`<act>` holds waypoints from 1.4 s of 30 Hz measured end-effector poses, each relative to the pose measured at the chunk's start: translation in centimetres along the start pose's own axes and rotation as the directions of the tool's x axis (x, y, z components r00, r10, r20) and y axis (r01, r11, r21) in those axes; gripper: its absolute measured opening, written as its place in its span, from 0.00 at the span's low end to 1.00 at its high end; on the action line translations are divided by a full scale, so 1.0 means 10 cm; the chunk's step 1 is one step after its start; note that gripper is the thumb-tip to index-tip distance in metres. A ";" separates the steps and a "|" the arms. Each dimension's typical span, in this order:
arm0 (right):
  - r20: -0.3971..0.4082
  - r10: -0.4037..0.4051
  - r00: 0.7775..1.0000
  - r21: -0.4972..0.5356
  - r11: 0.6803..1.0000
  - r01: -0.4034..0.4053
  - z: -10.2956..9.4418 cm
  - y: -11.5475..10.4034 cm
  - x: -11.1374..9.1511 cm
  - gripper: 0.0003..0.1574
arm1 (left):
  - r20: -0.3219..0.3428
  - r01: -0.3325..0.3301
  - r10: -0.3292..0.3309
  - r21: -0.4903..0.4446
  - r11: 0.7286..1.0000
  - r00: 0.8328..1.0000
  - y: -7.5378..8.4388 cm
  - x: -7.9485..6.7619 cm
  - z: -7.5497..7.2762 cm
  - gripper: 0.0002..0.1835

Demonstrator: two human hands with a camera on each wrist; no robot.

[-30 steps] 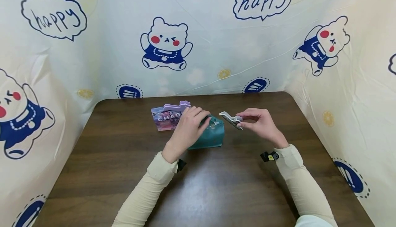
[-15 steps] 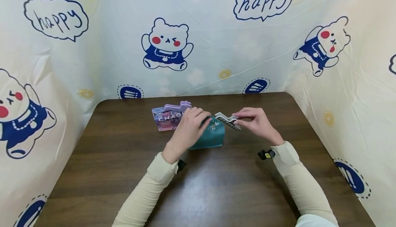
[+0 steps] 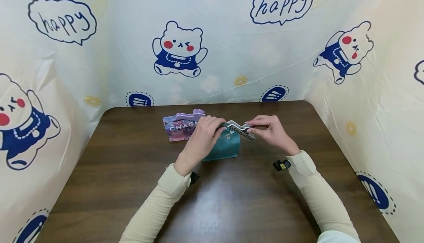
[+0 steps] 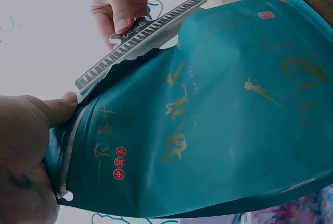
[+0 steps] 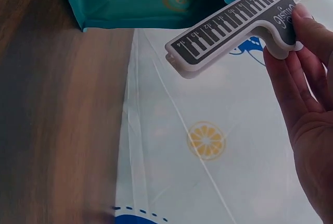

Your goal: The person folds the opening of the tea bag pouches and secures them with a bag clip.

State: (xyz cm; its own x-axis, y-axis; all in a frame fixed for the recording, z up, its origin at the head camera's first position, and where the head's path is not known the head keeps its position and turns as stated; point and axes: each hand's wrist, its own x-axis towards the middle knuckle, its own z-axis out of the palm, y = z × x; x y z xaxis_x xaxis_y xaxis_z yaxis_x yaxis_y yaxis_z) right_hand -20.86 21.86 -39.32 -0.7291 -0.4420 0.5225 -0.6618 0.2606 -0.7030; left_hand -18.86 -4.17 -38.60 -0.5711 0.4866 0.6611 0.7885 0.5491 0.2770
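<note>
A teal foil pouch [image 4: 218, 109] with gold lettering stands on the table, its top edge pinched by my left hand [image 3: 202, 134] between thumb and fingers. My right hand [image 3: 273, 132] pinches the handle of a long clip [image 5: 234, 21] with a black-and-white piano-key face. In the left wrist view the clip lies slantwise along the pouch's torn-looking top edge; I cannot tell whether its jaws have the foil between them. Left of my left hand lies a purple-pink packet [image 3: 179, 127], with a lilac clip [image 3: 189, 115] along its upper edge; my hand partly hides both.
The dark wooden table [image 3: 132, 184] reaches to a pale printed curtain [image 3: 225, 52] behind and at both sides. Dark devices sit at both wrists, such as the right wrist camera [image 3: 281, 165].
My right hand has moved left with the piano-key clip, bringing it from beside the pouch to the pouch's top edge. The left hand keeps its hold in nearly the same spot.
</note>
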 end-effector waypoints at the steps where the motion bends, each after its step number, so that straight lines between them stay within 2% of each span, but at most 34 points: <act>1: 0.004 -0.004 1.000 0.003 1.000 0.004 0.00 0.00 0.01 0.16 | 0.002 0.001 -0.001 -0.007 1.000 1.000 -0.01 0.00 0.00 0.11; 7: 0.040 -0.042 0.998 0.021 0.999 0.041 0.05 0.02 0.08 0.15 | -0.003 0.011 -0.011 -0.057 0.998 1.000 -0.03 -0.01 -0.02 0.13; 10: 0.033 -0.051 0.998 0.033 0.998 0.050 0.08 0.01 0.11 0.15 | -0.004 0.008 -0.009 -0.055 0.998 1.000 -0.02 -0.01 -0.03 0.13; 16: 0.002 -0.066 0.998 0.043 0.997 0.066 0.13 -0.04 0.15 0.15 | -0.017 0.003 -0.003 0.014 1.000 1.000 -0.03 0.01 -0.03 0.15; 22: -0.019 -0.049 0.999 0.041 0.998 0.049 0.15 -0.06 0.15 0.15 | -0.066 0.058 -0.051 0.104 0.993 0.997 -0.05 -0.08 -0.09 0.16; 24: -0.034 -0.048 0.998 0.046 0.998 0.050 0.17 0.03 0.13 0.16 | -0.068 0.078 -0.072 0.086 0.993 0.995 -0.05 -0.11 -0.10 0.15; 30: -0.059 -0.089 0.994 0.075 0.993 0.094 0.21 -0.08 0.19 0.15 | -0.088 0.111 -0.112 -0.025 0.994 0.990 -0.03 -0.13 -0.07 0.15; 32: -0.060 -0.105 0.993 0.083 0.990 0.110 0.23 -0.15 0.22 0.15 | -0.094 0.125 -0.128 -0.035 0.991 0.987 -0.02 -0.14 -0.07 0.15; 42: -0.068 -0.114 0.991 0.075 0.990 0.119 0.31 -0.18 0.26 0.15 | -0.068 0.173 -0.174 -0.028 0.985 0.982 0.00 -0.15 -0.10 0.17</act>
State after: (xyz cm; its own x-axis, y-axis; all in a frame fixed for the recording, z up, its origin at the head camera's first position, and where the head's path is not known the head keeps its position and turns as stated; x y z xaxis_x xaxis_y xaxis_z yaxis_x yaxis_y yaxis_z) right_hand -21.02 17.56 -38.16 -0.6591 -0.4096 0.6307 -0.7289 0.1415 -0.6699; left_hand -17.81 -5.60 -38.92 -0.6828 0.3360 0.6487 0.6842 0.6053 0.4067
